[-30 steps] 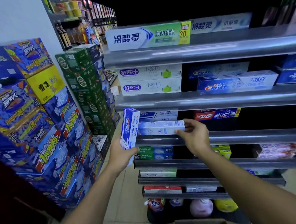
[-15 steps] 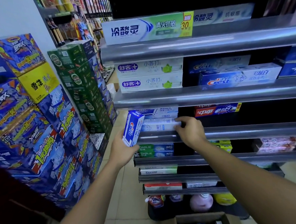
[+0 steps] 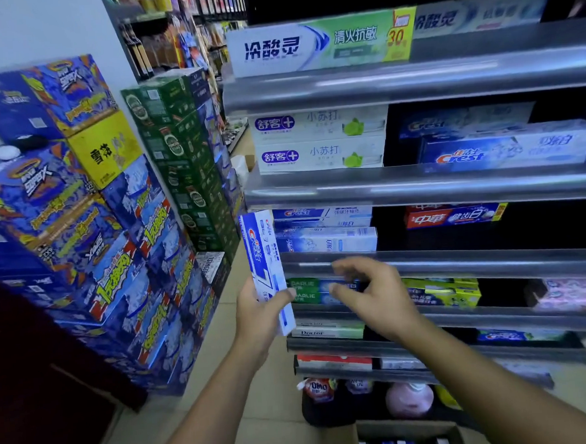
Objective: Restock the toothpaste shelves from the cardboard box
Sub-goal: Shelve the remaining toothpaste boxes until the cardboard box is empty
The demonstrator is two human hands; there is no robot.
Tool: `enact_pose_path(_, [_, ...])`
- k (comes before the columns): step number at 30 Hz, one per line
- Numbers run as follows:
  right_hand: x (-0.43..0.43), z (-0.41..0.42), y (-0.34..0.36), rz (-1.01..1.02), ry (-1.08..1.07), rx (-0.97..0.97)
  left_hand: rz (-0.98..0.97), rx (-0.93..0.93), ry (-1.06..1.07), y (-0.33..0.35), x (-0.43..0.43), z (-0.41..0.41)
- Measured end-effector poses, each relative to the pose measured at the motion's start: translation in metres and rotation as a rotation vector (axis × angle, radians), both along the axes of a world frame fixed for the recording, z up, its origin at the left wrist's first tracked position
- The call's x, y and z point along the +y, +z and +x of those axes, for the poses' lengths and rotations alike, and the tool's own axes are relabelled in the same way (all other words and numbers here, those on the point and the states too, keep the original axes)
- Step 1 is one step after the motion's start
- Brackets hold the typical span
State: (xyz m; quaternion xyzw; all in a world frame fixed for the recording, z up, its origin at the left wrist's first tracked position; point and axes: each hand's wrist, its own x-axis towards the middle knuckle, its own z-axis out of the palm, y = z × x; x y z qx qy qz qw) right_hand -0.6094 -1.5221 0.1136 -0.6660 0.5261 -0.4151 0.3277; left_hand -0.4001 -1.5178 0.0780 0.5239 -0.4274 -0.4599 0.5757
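My left hand (image 3: 259, 318) grips a blue-and-white Crest toothpaste box (image 3: 264, 258), held upright just left of the third shelf (image 3: 458, 263). A stack of Crest boxes (image 3: 325, 242) lies on that shelf, the top front one lying flat. My right hand (image 3: 375, 294) hovers empty, fingers loosely curled, in front of the shelf rail and just right of the held box. The cardboard box (image 3: 407, 436) stands open on the floor at the bottom, with several blue toothpaste boxes inside.
Stacked blue, yellow and green beverage cartons (image 3: 88, 213) fill the left side. Shelves above hold white toothpaste boxes (image 3: 319, 139) and Crest boxes (image 3: 506, 148); a red box (image 3: 450, 215) sits on the third shelf. Bottles (image 3: 410, 398) stand at floor level.
My right hand has let go of the toothpaste box on the third shelf and drawn back down toward my left hand. The left hand's box has dropped slightly.
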Motion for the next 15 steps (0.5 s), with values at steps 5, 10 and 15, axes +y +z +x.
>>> enact_pose_path(5, [0.025, 0.02, -0.013, 0.292, 0.276, -0.18, 0.062, 0.446, -0.12, 0.015, 0.017, -0.017])
enact_pose_path(10, [0.027, 0.024, -0.025, 0.326, 0.25, -0.346, 0.059, 0.476, -0.149, 0.026, 0.019, -0.027])
enact_pose_path(15, [0.009, -0.003, -0.02, 0.287, 0.146, -0.472, 0.095, 0.506, -0.083, 0.024, 0.008, -0.005])
